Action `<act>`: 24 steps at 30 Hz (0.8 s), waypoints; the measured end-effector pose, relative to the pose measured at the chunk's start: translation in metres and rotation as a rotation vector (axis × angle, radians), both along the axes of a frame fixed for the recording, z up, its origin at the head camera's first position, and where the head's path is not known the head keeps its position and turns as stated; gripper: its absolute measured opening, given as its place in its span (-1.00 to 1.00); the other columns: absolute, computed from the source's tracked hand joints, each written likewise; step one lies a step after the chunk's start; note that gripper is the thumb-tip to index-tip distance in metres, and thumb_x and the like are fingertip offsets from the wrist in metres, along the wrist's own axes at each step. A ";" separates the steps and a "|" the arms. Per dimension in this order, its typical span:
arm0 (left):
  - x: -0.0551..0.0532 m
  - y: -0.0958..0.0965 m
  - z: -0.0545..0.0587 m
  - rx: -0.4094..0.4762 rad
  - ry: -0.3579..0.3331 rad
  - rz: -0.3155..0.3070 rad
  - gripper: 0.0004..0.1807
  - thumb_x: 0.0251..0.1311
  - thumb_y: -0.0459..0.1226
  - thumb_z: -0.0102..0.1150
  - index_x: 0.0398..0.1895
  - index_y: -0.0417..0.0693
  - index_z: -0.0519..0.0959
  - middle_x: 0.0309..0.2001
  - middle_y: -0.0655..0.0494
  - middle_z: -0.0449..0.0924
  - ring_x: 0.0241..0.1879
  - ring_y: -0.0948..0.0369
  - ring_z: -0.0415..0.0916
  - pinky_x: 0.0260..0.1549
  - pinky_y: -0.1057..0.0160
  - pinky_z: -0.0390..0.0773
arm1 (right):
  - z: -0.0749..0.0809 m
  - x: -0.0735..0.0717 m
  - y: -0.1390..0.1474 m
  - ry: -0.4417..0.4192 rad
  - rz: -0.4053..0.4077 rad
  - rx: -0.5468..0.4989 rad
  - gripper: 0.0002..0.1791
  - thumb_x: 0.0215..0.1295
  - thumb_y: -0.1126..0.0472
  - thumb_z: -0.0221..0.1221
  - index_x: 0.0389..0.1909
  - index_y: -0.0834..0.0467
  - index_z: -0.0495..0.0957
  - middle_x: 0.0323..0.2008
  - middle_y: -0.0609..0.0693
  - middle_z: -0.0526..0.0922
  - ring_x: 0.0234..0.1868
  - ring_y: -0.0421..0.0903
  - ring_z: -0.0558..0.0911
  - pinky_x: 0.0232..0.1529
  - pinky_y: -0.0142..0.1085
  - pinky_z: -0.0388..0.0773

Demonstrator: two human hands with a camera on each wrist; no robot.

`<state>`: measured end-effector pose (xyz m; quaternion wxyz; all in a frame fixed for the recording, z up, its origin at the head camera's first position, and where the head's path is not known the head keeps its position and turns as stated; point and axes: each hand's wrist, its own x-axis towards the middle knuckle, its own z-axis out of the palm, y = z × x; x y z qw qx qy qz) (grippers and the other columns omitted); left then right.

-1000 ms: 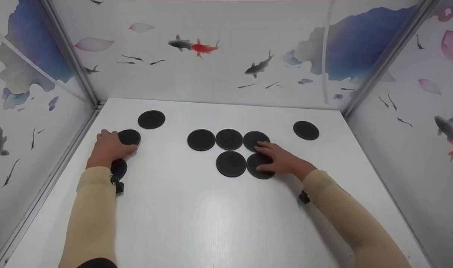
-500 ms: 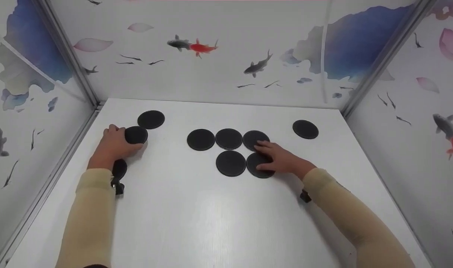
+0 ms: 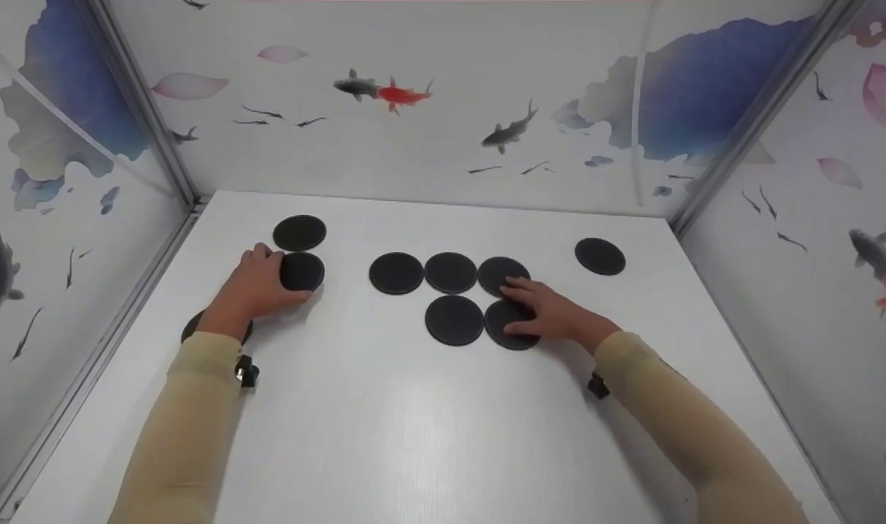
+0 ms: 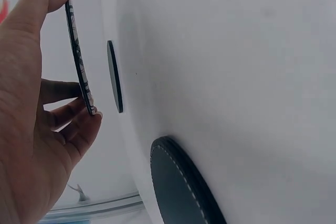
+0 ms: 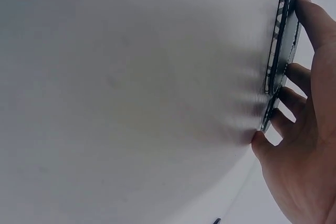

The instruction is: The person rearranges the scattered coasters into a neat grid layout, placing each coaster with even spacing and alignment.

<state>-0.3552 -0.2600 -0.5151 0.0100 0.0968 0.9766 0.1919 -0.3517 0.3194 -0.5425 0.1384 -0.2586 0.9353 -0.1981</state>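
Note:
In the head view my left hand (image 3: 252, 290) holds a black round coaster (image 3: 305, 271) between thumb and fingers. The left wrist view shows this held coaster (image 4: 77, 56) edge-on, raised off the white table. Just beyond it lies another coaster (image 3: 300, 232). A further coaster (image 3: 191, 324) is partly hidden under my left wrist; white stitching runs round the rim of a near coaster (image 4: 176, 184). My right hand (image 3: 552, 313) rests with spread fingers on two neighbouring coasters, fingertips on the upper one (image 3: 495, 271) and thumb on the lower one (image 3: 505, 333).
Left of my right hand, more coasters lie edge to edge: two in the back row (image 3: 396, 274) and one in the front row (image 3: 454, 320). A lone coaster (image 3: 600, 256) lies at the back right. Printed panels (image 3: 414, 160) enclose the table (image 3: 414, 422).
My left hand has moved right with its coaster, which now appears just in front of the back left one. The coaster under my left wrist shows on both sides. My right hand stays put.

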 end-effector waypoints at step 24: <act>0.008 0.058 0.003 -0.047 -0.032 -0.097 0.17 0.17 0.27 0.51 0.60 -0.37 0.35 0.44 -0.32 0.28 0.40 -0.21 0.34 0.40 -0.28 0.49 | 0.000 0.002 0.000 0.012 -0.002 -0.017 0.03 0.46 -0.32 0.38 0.76 0.06 0.24 0.79 0.09 0.04 0.76 0.28 0.02 0.68 0.24 0.05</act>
